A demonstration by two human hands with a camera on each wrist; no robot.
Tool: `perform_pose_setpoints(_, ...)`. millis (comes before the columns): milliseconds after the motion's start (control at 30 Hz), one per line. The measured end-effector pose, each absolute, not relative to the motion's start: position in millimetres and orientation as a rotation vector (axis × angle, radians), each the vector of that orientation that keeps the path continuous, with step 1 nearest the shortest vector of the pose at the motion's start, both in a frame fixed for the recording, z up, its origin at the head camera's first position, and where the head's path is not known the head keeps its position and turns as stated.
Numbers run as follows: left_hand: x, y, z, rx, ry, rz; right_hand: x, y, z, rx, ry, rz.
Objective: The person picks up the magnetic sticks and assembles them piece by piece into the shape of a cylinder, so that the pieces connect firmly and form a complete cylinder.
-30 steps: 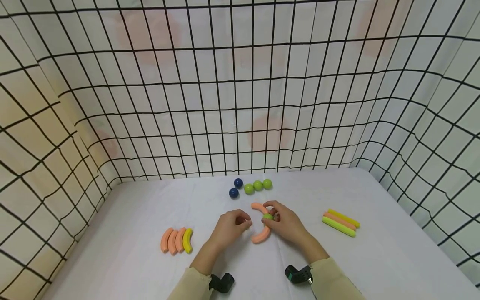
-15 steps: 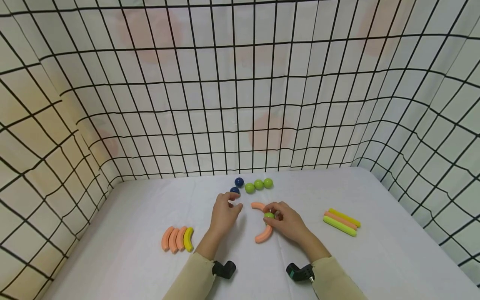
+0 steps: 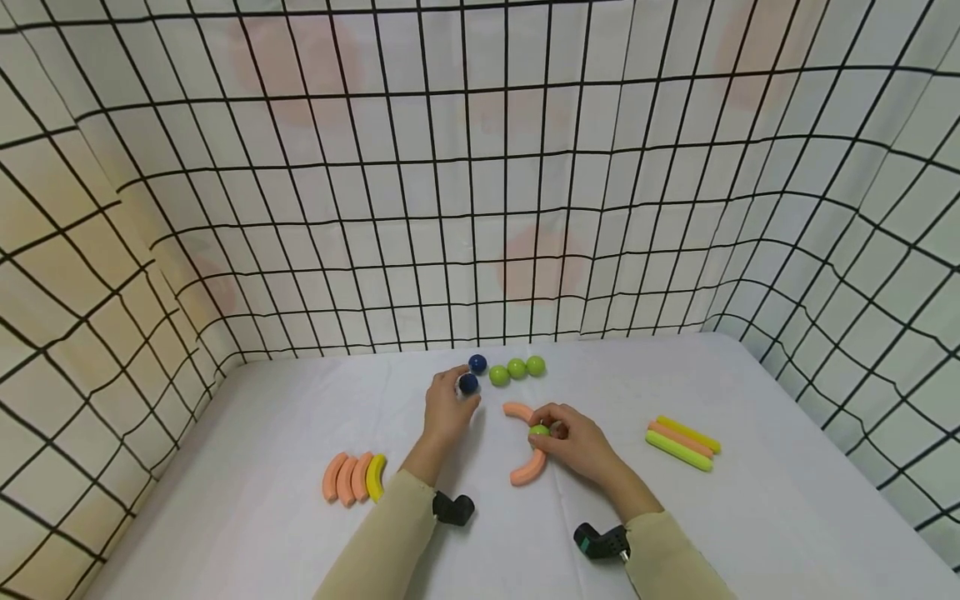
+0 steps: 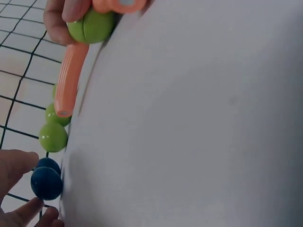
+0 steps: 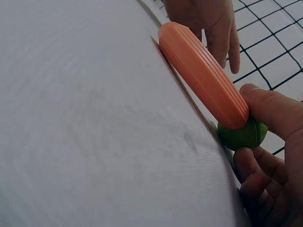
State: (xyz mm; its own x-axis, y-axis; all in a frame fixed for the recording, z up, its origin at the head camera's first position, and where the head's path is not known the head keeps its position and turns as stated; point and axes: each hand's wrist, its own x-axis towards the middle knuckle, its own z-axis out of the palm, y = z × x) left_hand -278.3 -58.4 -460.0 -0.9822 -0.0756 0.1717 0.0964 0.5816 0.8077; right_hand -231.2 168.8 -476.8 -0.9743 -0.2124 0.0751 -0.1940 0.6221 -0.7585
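Note:
My right hand (image 3: pixel 576 442) pinches a green ball (image 3: pixel 539 431) between thumb and fingers. Two curved orange pieces meet at that ball: the upper curved piece (image 3: pixel 517 410) reaches away to the left, and the lower curved piece (image 3: pixel 528 470) bends toward me. In the right wrist view, the ribbed orange piece (image 5: pixel 203 75) touches the green ball (image 5: pixel 239 135). My left hand (image 3: pixel 447 410) has its fingers and thumb spread around a dark blue ball (image 3: pixel 468 383); a fingertip lies close against it in the left wrist view, where the blue ball (image 4: pixel 46 183) shows between the digits.
Another blue ball (image 3: pixel 477 363) and a row of green balls (image 3: pixel 517 368) lie at the back. Curved orange pieces (image 3: pixel 346 479) with a yellow one (image 3: pixel 376 477) lie left. Straight sticks (image 3: pixel 681 443) lie right. Black netting (image 3: pixel 506 208) surrounds the white table.
My left hand has moved from beside the curved pieces, forward and left, to the nearer blue ball. My right hand stays on the green ball; the lower orange piece has shifted slightly right.

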Motion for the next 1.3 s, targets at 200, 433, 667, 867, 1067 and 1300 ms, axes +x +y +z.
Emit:
perform_pose_setpoints(200, -283.3, -61.2, -462.4, -0.074, -2.731, -1.280, -232.2, 171.0, -477.7, -0.358, 2.797, -1.324)
perform_pose_setpoints(433, -284.5, -64.3, -460.8, -0.065, -2.726, -1.359, -232.7, 171.3, -477.6, -0.336, 2.776, -1.357)
perform_pose_setpoints(667, -280.8, -66.3, -464.8, -0.035, -2.751, -1.413, -232.0, 171.7, -479.9, -0.319, 2.753, -1.377)
perform_pose_setpoints(867, -275.6, -67.4, -465.9, -0.092, -2.772, -1.410, -231.9, 171.7, -479.7, -0.347, 2.748, -1.378)
perform_pose_setpoints(1067, -271.7, -65.7, -466.7, -0.127, -2.790, -1.411, -231.3, 169.6, -477.5, -0.365, 2.774, -1.350)
perform_pose_setpoints(1300, -264.9, -65.5, -466.7, -0.156, -2.809, -1.400, -231.9, 158.6, -470.3, -0.213, 2.833, -1.312)
